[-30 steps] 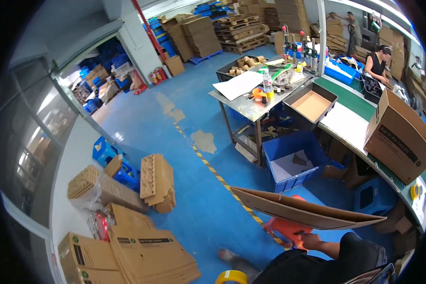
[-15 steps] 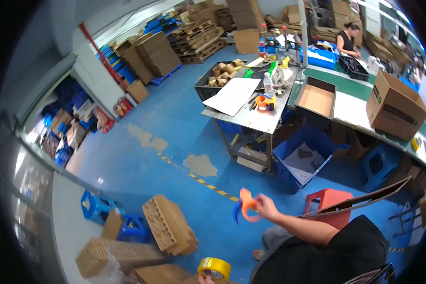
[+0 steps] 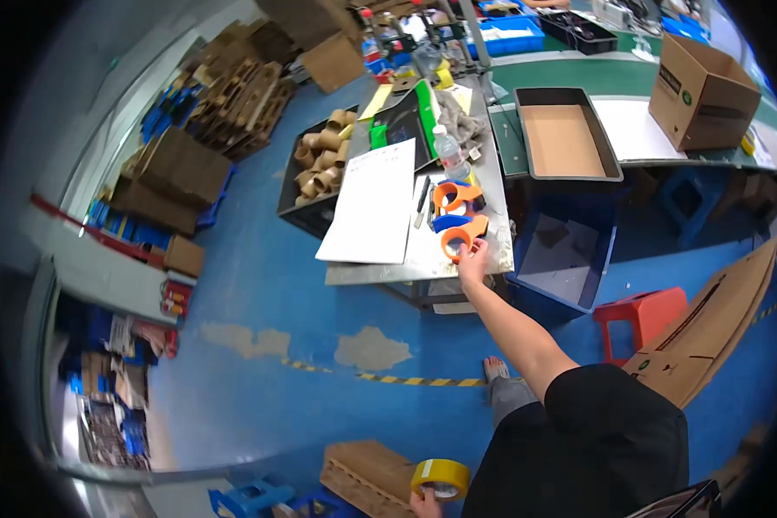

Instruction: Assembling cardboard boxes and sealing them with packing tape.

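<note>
My right hand (image 3: 473, 259), arm stretched forward, grips an orange and blue tape dispenser (image 3: 478, 228) at the near corner of the metal table (image 3: 371, 274). Its fingers are closed at the orange ring. Just beyond it lies a second orange and blue tape dispenser (image 3: 446, 192). Low in the picture, my left hand (image 3: 425, 503) holds a roll of yellow packing tape (image 3: 441, 471) by its lower side; part of that hand is cut off by the frame edge.
Paper sheets (image 3: 373, 203), a plastic bottle (image 3: 449, 155) and a black pen (image 3: 424, 192) lie or stand on the table. Beside it are a crate of cardboard tubes (image 3: 295, 200) and a blue bin (image 3: 609, 259). A red stool (image 3: 639, 315) and flattened cardboard (image 3: 708, 319) stand at right.
I have come closer to the table. My right hand has carried the tape dispenser forward from above the floor to the table corner. The yellow tape roll stays in my left hand.
</note>
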### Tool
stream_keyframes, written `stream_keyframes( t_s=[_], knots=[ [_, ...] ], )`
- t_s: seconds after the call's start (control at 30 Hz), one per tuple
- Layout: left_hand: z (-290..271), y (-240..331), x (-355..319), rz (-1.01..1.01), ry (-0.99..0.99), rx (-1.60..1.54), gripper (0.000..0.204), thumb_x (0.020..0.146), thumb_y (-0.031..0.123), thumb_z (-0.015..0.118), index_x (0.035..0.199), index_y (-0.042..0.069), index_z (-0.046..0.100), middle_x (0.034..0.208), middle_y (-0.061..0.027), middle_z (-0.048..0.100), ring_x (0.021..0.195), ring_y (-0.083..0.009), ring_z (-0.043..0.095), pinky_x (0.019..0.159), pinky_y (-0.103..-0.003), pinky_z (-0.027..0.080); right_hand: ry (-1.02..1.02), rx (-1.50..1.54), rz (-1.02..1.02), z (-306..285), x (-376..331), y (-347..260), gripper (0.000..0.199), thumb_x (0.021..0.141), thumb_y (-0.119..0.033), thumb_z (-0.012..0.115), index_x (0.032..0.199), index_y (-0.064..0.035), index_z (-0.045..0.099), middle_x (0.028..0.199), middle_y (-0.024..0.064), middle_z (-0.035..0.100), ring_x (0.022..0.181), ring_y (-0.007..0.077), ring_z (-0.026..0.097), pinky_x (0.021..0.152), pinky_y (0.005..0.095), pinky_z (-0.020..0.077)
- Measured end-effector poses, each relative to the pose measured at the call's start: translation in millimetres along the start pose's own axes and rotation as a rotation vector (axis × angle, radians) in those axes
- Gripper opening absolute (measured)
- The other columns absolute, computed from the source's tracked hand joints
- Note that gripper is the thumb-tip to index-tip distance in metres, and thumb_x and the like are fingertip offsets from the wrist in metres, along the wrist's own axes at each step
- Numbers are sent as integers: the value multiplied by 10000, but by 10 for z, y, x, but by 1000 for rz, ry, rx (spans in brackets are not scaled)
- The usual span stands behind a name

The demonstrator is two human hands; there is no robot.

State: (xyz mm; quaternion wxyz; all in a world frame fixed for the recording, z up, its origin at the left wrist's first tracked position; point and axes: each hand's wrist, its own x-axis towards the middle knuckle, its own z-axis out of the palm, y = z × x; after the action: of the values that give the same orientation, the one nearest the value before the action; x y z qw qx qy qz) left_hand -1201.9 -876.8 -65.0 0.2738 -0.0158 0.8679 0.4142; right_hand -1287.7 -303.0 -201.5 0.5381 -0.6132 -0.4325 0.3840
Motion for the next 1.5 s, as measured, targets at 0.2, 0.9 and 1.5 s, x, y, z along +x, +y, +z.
stream_keyframes(
  t_s=[0.2,0.9,1.5],
  knots=[
    [75,1249,1348,175,-256,-38,376,933,123,580,1260,-59,566,1208,-171,628,1082,-264,584,956,-350,451,-71,66,-31,618,16,-17,492,843,-237,749,1197,-1,501,1135,136,562,1088,235,554,917,356,472],
    [1159,4040,4535,386,-1068,-49,439,920,-22,595,1354,-19,533,1268,-104,616,1130,-166,588,988,-295,444,-165,-809,-357,192,662,-919,396,708,-223,811,1078,-127,707,1376,139,439,1259,353,427,1037,443,419],
    [2241,4739,4362,496,-1118,79,454,921,-18,597,1369,-10,521,1300,-113,597,1165,-175,570,1014,-294,424,-186,-1115,-448,674,1035,-842,641,923,-413,561,1476,-140,384,1562,65,304,1468,316,198,1112,685,126]
  ],
)
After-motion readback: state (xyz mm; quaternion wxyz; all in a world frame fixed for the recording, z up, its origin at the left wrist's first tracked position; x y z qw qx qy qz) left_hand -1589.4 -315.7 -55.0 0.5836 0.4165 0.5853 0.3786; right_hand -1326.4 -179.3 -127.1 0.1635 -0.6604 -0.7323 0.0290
